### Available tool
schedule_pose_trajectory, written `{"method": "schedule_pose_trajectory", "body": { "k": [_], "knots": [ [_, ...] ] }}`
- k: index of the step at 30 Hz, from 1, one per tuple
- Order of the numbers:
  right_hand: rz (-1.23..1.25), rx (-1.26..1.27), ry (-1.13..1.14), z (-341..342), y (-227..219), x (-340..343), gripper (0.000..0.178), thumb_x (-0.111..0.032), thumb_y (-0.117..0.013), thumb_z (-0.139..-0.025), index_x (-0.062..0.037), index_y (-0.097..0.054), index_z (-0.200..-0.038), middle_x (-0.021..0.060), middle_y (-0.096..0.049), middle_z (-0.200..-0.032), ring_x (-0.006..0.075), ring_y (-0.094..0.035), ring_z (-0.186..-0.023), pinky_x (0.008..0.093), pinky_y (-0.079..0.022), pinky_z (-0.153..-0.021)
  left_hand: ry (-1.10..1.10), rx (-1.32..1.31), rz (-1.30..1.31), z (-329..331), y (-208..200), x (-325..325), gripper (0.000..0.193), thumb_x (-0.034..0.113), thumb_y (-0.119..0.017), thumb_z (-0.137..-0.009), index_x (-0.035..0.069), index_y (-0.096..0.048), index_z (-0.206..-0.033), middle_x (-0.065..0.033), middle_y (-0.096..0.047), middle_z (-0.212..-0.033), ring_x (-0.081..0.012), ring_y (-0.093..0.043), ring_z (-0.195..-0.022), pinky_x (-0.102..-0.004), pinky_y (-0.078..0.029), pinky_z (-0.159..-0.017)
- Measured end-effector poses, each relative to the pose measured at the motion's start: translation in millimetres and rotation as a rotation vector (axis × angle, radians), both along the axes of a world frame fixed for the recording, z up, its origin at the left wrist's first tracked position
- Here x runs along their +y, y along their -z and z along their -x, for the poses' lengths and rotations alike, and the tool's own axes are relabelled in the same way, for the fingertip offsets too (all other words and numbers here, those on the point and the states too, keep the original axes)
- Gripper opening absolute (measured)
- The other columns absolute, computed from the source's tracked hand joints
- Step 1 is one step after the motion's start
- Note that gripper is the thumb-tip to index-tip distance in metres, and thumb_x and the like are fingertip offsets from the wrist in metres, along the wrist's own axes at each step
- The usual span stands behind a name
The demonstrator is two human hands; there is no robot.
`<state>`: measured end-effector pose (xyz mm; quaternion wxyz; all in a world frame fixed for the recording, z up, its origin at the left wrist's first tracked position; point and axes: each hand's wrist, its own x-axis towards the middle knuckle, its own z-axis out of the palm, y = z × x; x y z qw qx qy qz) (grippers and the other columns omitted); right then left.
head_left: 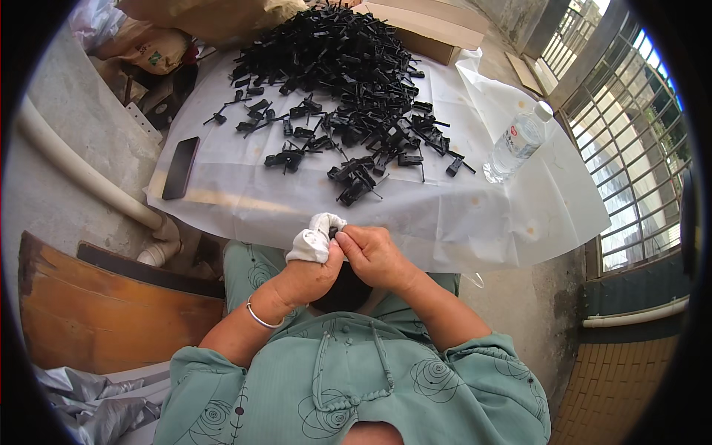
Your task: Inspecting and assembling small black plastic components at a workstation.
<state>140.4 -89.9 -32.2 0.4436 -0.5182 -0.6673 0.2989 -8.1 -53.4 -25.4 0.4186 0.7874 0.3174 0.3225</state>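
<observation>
My two hands meet just in front of the table's near edge, above my lap. Around the fingers of my left hand (313, 278) is a white cloth (317, 236), with the hand closed on it. My right hand (377, 256) pinches against it, closed on a small black plastic part (333, 232) that shows only in a sliver between the hands. A large heap of similar black plastic parts (334, 63), with thin rods sticking out, covers the far middle of the table, and loose ones (356, 178) lie closer to me.
White plastic sheeting (245, 215) covers the table. A dark phone (181, 168) lies at left; a clear water bottle (517, 142) stands at right. Behind are a cardboard box (430, 30) and brown bags (152, 48). A dark rounded shape (341, 293) sits below my hands.
</observation>
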Motion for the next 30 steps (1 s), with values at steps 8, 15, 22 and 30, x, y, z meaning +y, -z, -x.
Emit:
{"method": "schedule_pose_trajectory", "body": {
  "k": [8,15,22,30],
  "knots": [
    [-0.207,-0.565,0.518,-46,15,28,0.012,-0.014,-0.057,-0.083,-0.0028,-0.056,-0.078,0.0129,-0.058,-0.07,0.0314,-0.055,-0.059,0.0365,-0.044,-0.054,-0.016,0.267,-0.416,16,-10,24,0.031,0.015,-0.058,-0.082,0.0,-0.057,-0.109,-0.0185,-0.057,-0.106,-0.0308,-0.055,-0.095,-0.0324,-0.045,-0.085],
    [-0.25,-0.402,0.383,-50,-3,20,0.008,-0.01,-0.058,-0.08,-0.0026,-0.056,-0.079,0.0144,-0.057,-0.071,0.0334,-0.056,-0.063,0.0389,-0.045,-0.056,-0.056,0.02,-0.518,8,-24,29,0.029,-0.002,-0.061,-0.073,0.001,-0.06,-0.102,-0.0179,-0.059,-0.102,-0.0318,-0.058,-0.09,-0.0355,-0.047,-0.079],
    [0.119,-0.161,-0.259,-57,-24,2,0.016,-0.012,-0.054,-0.085,0.0021,-0.052,-0.077,0.0137,-0.047,-0.061,0.0255,-0.041,-0.054,0.0334,-0.037,-0.052,0.288,-0.078,-0.176,18,-51,20,0.027,-0.001,-0.068,-0.07,0.004,-0.062,-0.095,-0.011,-0.063,-0.095,-0.024,-0.06,-0.082,-0.0313,-0.047,-0.073],
    [0.136,0.111,-0.135,-35,-17,-5,0.014,-0.012,-0.06,-0.082,0.0004,-0.055,-0.083,0.0071,-0.045,-0.061,0.0149,-0.04,-0.054,0.0288,-0.036,-0.049,0.368,-0.334,0.382,19,-35,15,0.024,0.004,-0.064,-0.079,0.006,-0.054,-0.1,-0.0055,-0.062,-0.094,-0.0119,-0.056,-0.082,-0.027,-0.046,-0.071]
  ]
}}
